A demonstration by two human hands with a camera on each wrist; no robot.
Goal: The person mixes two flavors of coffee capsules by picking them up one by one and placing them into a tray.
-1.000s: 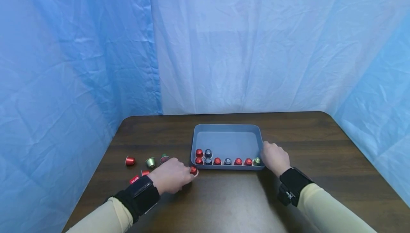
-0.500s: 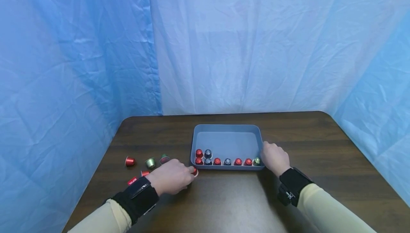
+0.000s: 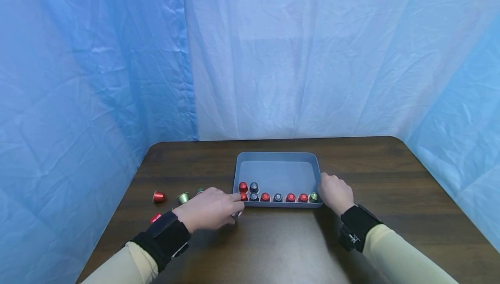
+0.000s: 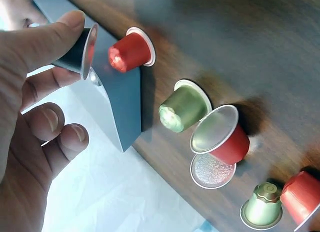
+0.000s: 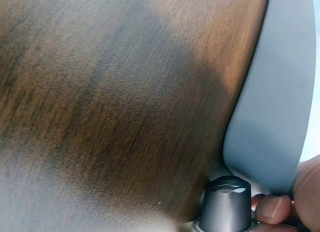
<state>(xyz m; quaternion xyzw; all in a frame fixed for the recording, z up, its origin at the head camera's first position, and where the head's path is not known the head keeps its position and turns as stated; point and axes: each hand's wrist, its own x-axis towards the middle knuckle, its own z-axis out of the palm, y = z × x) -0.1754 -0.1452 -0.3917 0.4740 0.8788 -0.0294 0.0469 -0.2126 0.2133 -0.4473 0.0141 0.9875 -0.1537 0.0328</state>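
My left hand (image 3: 212, 209) is just outside the near left corner of the blue-grey tray (image 3: 277, 203). In the left wrist view its thumb and finger pinch a dark coffee capsule (image 4: 74, 58), foil lid turned sideways. A red capsule (image 4: 131, 51) lies against the tray wall below that hand. At the tray's near right corner my right hand (image 3: 337, 193) is curled. The right wrist view shows its bent fingertips against the side of another dark capsule (image 5: 227, 206), close by the tray wall; much of that grip is hidden.
Along the tray's near side stand several capsules, red (image 3: 290, 197), dark (image 3: 277, 197) and green (image 3: 314, 197), with a short second row at left. Loose on the table (image 3: 273, 249) at left are red (image 3: 159, 196) and green (image 3: 183, 197) capsules. Blue sheeting (image 3: 297, 58) hangs behind.
My left hand has risen slightly and shifted right, and a dark capsule now shows in its pinch. The red capsule seen earlier at its fingertips is covered in the head view. My right hand stays put.
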